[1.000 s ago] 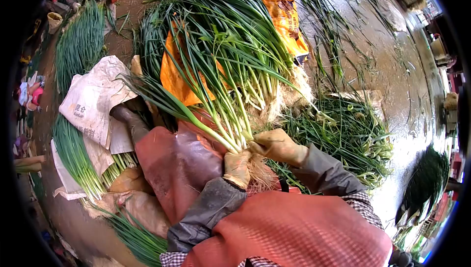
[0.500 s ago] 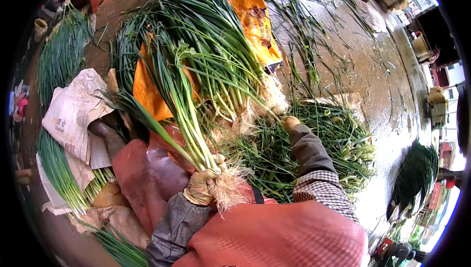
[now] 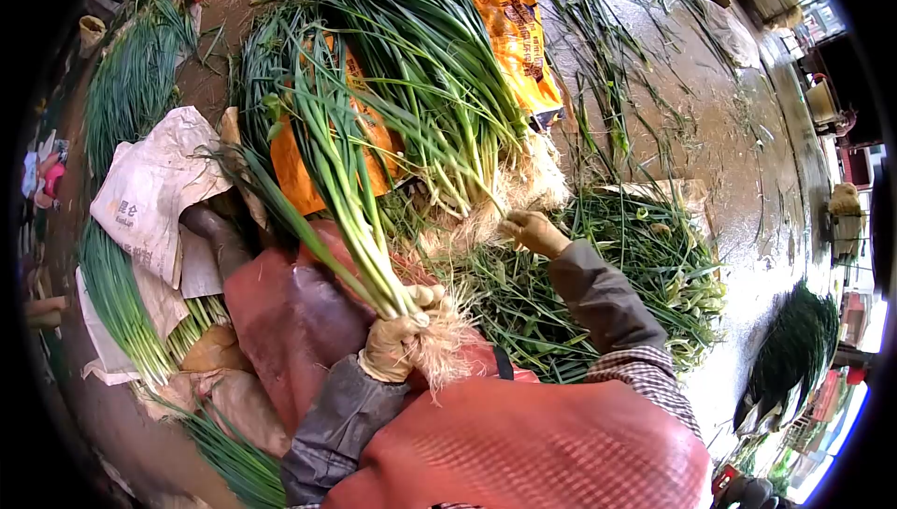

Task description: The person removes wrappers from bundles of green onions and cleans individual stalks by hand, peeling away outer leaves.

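Note:
My left hand, in a tan glove, is closed around a bunch of green onions just above their pale, stringy roots. The leaves of this bunch reach up and away from me over an orange bag. My gloved right hand pinches the lower end of a single green onion; its leaves cross toward the held bunch. Right behind it lies a large heap of green onions with whitish roots. Below the right hand is a pile of loose green trimmings.
Orange printed bags lie under and beside the heap. A red apron covers my lap. To the left are a whitish sack and more green onions. Wet ground stretches right, with a dark green bundle.
My right hand has moved left toward the held bunch, drawing the single green onion with it. The left hand keeps its hold on the bunch. The view has shifted slightly.

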`<state>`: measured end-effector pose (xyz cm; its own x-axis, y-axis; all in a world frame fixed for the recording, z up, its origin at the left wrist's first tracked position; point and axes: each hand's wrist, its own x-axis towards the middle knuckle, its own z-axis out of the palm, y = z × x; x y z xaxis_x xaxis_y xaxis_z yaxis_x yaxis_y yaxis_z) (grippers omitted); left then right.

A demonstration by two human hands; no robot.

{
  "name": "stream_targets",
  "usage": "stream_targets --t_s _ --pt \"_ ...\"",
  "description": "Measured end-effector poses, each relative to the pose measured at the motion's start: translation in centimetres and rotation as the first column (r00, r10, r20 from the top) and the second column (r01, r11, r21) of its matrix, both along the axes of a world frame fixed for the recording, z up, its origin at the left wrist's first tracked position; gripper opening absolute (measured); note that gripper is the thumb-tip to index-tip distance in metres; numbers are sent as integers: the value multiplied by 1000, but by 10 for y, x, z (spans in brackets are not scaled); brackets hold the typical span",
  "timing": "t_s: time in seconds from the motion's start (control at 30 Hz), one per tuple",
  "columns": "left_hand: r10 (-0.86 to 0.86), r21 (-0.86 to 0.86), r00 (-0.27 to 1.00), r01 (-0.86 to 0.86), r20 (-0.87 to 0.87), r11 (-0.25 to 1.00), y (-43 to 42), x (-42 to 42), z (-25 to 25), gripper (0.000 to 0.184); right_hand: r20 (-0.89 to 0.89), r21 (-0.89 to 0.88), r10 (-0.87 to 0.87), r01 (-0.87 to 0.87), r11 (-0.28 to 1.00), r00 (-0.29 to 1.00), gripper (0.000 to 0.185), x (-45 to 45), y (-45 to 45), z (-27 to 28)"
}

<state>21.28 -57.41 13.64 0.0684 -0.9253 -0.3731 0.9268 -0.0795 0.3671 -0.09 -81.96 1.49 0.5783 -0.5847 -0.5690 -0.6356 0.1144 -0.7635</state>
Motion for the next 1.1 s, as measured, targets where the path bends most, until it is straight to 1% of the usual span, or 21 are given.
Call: stream_targets --t_s 0.03,0.1,0.17,0.23,0.3,0.4,0.43,0.53,0.57,0.63,0.7,0.77,0.8,0.83,0.87,0.9,0.93,0.97,1.0,1.03,1.1 --pt "11 51 1000 -12 26 999 -3 -2 -4 38 73 70 53 -59 996 996 31 24 4 55" --pt "-37 125 995 26 90 992 -15 -6 -1 40 265 208 157 -216 954 951 40 47 8 106" --pt "-230 266 966 192 117 945 -12 -4 -10 40 384 253 113 -222 942 916 39 67 20 121" --pt "-269 224 954 235 134 946 -11 -10 -14 39 491 424 -48 -190 885 870 38 82 33 123" --pt "-277 242 938 225 207 944 -13 -14 -2 37 499 447 -87 -170 878 862 41 92 46 120" --pt "-204 282 952 136 227 950 -5 -17 -11 34 390 318 96 -232 919 916 42 92 67 133" --pt "-201 308 953 125 229 943 0 -18 -22 34 263 278 198 -271 922 944 41 89 74 135" --pt "-229 295 965 184 125 938 -5 -15 -3 34 222 71 200 -221 973 954 36 71 84 151" --pt "-233 290 965 190 121 938 -6 -15 -2 34 172 210 -11 -26 977 985 32 57 81 162" --pt "-126 200 989 107 83 974 -8 -16 -1 34 200 220 -224 179 959 954 30 3 68 166" --pt "-66 126 998 68 -19 990 -4 -13 -6 44 137 60 -439 435 899 888 28 -92 49 155" --pt "-30 19 992 33 -123 999 1 -6 7 47 -55 -310 -608 565 764 792 26 -226 35 125" --pt "2 -112 1000 -1 16 994 2 -2 9 46 -249 -543 -591 395 741 767 25 -297 39 106" --pt "14 -102 995 -5 96 995 6 -1 8 42 -504 -654 -480 45 755 718 23 -342 57 95" --pt "38 -105 995 -27 96 994 11 -2 2 40 -715 -652 -426 -311 691 554 21 -386 76 84" --pt "67 -111 993 -56 98 992 10 -2 0 38 -738 -675 -514 -453 583 437 18 -359 87 98" --pt "99 -180 995 -92 29 979 6 -4 -3 37 -697 -709 -495 -400 581 518 16 -324 77 99" --pt "-6 -118 992 21 124 993 3 5 2 37 -611 -712 -391 -262 652 689 16 -255 63 100" --pt "31 -7 994 -31 109 999 3 4 7 38 -497 -677 -263 -180 714 827 17 -183 51 98" --pt "74 94 992 -84 102 992 1 2 9 38 -404 -639 -122 -184 747 907 19 -111 41 95" --pt "84 99 987 -98 137 990 -2 6 7 38 -361 -584 113 -319 747 926 25 11 26 80"
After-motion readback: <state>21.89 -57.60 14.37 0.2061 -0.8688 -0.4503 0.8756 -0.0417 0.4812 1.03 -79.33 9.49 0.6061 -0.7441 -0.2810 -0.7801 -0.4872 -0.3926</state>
